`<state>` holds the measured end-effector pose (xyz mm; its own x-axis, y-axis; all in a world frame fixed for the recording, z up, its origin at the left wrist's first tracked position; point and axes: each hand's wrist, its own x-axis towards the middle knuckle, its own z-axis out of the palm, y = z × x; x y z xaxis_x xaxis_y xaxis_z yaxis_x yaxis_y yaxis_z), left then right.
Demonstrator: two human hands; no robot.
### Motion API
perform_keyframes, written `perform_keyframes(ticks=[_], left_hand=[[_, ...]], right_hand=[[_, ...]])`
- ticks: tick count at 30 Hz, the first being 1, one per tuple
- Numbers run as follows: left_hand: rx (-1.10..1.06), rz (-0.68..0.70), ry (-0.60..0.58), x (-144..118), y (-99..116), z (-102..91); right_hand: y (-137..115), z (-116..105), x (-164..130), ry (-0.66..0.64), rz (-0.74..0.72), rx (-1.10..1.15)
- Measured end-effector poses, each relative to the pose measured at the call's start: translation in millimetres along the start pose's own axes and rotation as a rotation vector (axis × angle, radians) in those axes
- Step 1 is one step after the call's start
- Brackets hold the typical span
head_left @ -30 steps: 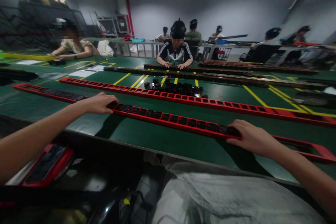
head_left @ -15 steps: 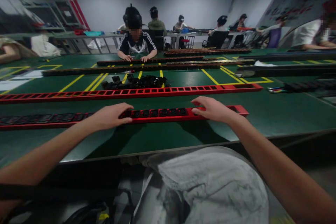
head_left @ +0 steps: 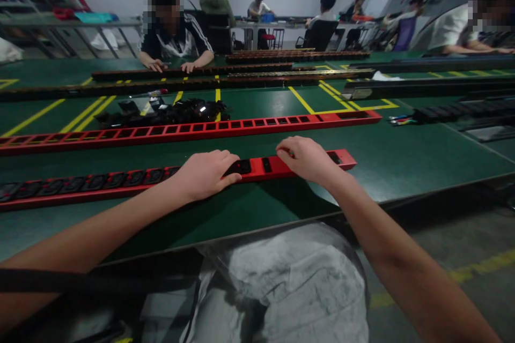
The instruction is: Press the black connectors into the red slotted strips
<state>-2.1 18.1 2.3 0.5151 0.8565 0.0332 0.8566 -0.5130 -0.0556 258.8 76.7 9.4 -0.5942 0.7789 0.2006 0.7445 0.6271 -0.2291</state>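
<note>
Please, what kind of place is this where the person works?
Probably a factory assembly hall. Long red socket strips lie on a wide green table marked with yellow lines, a pile of black parts sits beyond them, and other seated people work on similar strips.

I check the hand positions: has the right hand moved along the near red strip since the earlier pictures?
Yes. The right hand is closer to the strip's right end than one second ago.
</note>
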Motion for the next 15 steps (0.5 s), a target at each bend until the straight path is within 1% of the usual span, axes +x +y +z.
perform_keyframes(ticks=[1, 3, 5, 7, 8, 9, 10, 12, 15], left_hand=[[-0.008, 0.023, -0.016, -1, -3, -1.6], [-0.009, 0.060, -0.054, -3, -12, -4.3], [0.014, 0.063, -0.087, -6, -23, -5.4], [0.054, 0.030, -0.103, -12, -32, -4.0], [0.071, 0.017, -0.098, -15, -35, -2.4], [0.089, 0.008, -0.081, -19, -38, -0.2], [0.107, 0.003, -0.050, -22, -39, 2.2], [0.144, 0.002, 0.030, -28, -37, 7.2], [0.182, -0.001, 0.129, -35, -31, 11.9]], right_hand=[[-9, -4, 17, -0.099, -0.046, 0.050], [-26, -7, 56, -0.378, -0.190, 0.148], [-39, -4, 93, -0.661, -0.296, 0.221], [-45, 4, 122, -0.891, -0.326, 0.297], [-44, 9, 131, -0.959, -0.332, 0.343], [-42, 14, 137, -0.996, -0.345, 0.394], [-38, 19, 139, -1.005, -0.359, 0.448], [-29, 25, 138, -0.971, -0.382, 0.546], [-21, 26, 130, -0.956, -0.387, 0.606]])
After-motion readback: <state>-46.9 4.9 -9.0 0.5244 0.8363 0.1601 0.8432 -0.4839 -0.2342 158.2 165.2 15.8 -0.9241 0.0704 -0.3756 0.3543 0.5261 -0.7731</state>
